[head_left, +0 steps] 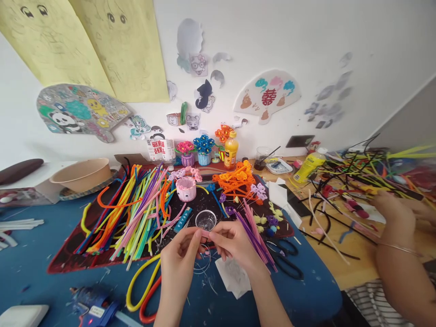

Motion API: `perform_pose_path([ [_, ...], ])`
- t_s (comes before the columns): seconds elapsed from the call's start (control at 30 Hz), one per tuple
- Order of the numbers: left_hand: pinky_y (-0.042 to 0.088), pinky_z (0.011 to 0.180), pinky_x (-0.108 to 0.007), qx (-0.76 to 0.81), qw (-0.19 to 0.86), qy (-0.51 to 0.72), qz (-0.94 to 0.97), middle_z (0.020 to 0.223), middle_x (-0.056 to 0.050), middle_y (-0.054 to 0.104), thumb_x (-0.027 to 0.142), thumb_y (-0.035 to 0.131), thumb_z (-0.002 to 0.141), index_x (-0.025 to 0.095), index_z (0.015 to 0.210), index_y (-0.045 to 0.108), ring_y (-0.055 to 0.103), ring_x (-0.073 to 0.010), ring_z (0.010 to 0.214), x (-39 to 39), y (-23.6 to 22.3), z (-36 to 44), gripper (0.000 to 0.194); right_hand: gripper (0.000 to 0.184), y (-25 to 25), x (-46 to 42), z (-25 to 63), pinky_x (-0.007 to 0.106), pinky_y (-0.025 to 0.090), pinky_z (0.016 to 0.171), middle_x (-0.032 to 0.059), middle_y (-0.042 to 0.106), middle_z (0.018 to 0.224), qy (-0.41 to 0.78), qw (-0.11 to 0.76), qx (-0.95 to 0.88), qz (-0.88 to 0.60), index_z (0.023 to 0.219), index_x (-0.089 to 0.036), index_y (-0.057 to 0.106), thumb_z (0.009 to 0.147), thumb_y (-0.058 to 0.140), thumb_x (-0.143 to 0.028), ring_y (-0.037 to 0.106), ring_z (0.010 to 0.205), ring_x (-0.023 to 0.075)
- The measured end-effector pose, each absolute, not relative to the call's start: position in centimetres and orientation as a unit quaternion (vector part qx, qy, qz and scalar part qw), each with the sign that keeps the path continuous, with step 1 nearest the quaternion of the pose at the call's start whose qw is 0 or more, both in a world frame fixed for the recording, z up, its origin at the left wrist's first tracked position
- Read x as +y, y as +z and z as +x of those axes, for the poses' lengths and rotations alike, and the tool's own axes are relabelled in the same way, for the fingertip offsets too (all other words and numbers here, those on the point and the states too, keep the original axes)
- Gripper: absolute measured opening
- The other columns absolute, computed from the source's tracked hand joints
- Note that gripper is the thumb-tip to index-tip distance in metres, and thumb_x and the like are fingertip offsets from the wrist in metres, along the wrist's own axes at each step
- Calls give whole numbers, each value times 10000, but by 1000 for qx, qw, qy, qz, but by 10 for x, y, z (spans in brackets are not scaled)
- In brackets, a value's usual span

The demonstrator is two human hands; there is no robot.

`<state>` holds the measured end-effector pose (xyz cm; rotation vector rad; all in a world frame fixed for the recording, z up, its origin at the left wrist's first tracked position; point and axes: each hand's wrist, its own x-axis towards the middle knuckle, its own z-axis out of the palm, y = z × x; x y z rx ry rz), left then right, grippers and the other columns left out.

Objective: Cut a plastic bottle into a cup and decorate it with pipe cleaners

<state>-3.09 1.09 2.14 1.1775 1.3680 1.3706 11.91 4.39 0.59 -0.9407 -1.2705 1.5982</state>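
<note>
My left hand (180, 259) and my right hand (235, 247) meet above the front of the table. Both are closed in a pinch, thumbs against fingers, on a short piece of pink pipe cleaner (205, 233). Most of that piece is hidden by my fingertips. Just beyond my hands stands a small clear round dish (205, 220). Loops of thin clear line (203, 268) lie below my fingers. Pink and purple pipe cleaners (254, 231) lie beside my right hand, and a white paper scrap (233, 277) is under its wrist.
Many coloured pipe cleaners (136, 218) cover the dark mat at left. A pink pot (186, 190) and orange pipe-cleaner pieces (235, 181) stand behind. Black-handled scissors (286, 259) lie right. A blue glue gun (95, 309) sits front left. Another person's arm (398, 240) reaches in at right.
</note>
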Motion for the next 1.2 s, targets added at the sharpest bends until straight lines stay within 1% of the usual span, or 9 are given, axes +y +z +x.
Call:
perform_pose_path([
  [0.13, 461, 439, -202, 570, 415, 498, 506, 581, 0, 672, 439, 651, 837, 175, 801, 694, 589, -130, 483, 9, 21, -36, 270, 364, 4, 44, 119, 182, 326, 359, -41, 554, 470, 641, 418, -525, -373, 735, -151, 705, 817, 717, -505, 444, 353, 64],
  [0.27, 463, 450, -202, 570, 404, 480, 531, 593, 7, 672, 440, 626, 857, 181, 808, 691, 583, -125, 483, 9, 21, -40, 272, 392, 2, 44, 118, 187, 339, 377, -47, 524, 469, 647, 408, -534, -361, 714, -147, 686, 821, 708, -523, 442, 379, 70],
  [0.4, 542, 585, -222, 547, 387, 467, 577, 734, -9, 743, 364, 680, 827, 205, 944, 726, 681, -157, 632, 10, 24, -43, 203, 427, 2, 44, 122, 195, 293, 364, -67, 471, 424, 662, 398, -534, -345, 719, -143, 685, 814, 699, -559, 403, 342, 63],
  [0.47, 550, 635, -221, 527, 368, 461, 612, 770, -11, 761, 308, 699, 812, 219, 904, 748, 705, -164, 683, 11, 26, -44, 137, 443, 2, 44, 124, 200, 269, 353, -69, 470, 406, 675, 387, -533, -333, 709, -140, 681, 808, 699, -571, 382, 315, 57],
  [0.53, 546, 618, -211, 516, 357, 463, 626, 741, -6, 762, 282, 695, 815, 224, 834, 758, 704, -157, 655, 11, 27, -44, 88, 451, 1, 43, 125, 202, 249, 345, -69, 473, 396, 688, 376, -531, -322, 695, -139, 673, 801, 702, -576, 362, 300, 52],
  [0.73, 522, 501, -200, 533, 338, 470, 617, 623, 2, 735, 287, 705, 803, 204, 775, 758, 645, -136, 508, 7, 23, -43, 102, 455, -5, 42, 127, 191, 226, 325, -71, 466, 388, 713, 353, -527, -299, 701, -133, 675, 809, 695, -575, 370, 291, 50],
  [0.97, 509, 508, -186, 536, 314, 475, 624, 603, 9, 721, 275, 695, 815, 205, 756, 754, 624, -122, 504, 2, 26, -40, 109, 455, -6, 41, 129, 190, 229, 315, -66, 479, 405, 726, 337, -527, -286, 725, -120, 695, 793, 711, -569, 397, 297, 58],
  [1.1, 518, 483, -187, 532, 348, 487, 599, 597, 5, 731, 289, 703, 801, 205, 780, 761, 639, -131, 499, 0, 28, -41, 104, 422, 0, 40, 129, 192, 264, 344, -63, 490, 421, 709, 346, -540, -294, 721, -125, 689, 809, 711, -537, 412, 323, 59],
  [1.2, 549, 509, -205, 537, 374, 489, 576, 608, -6, 743, 309, 710, 791, 196, 816, 765, 672, -153, 530, -4, 29, -42, 129, 407, 5, 39, 127, 195, 294, 369, -66, 486, 424, 692, 352, -553, -302, 705, -132, 682, 799, 727, -526, 409, 338, 57],
])
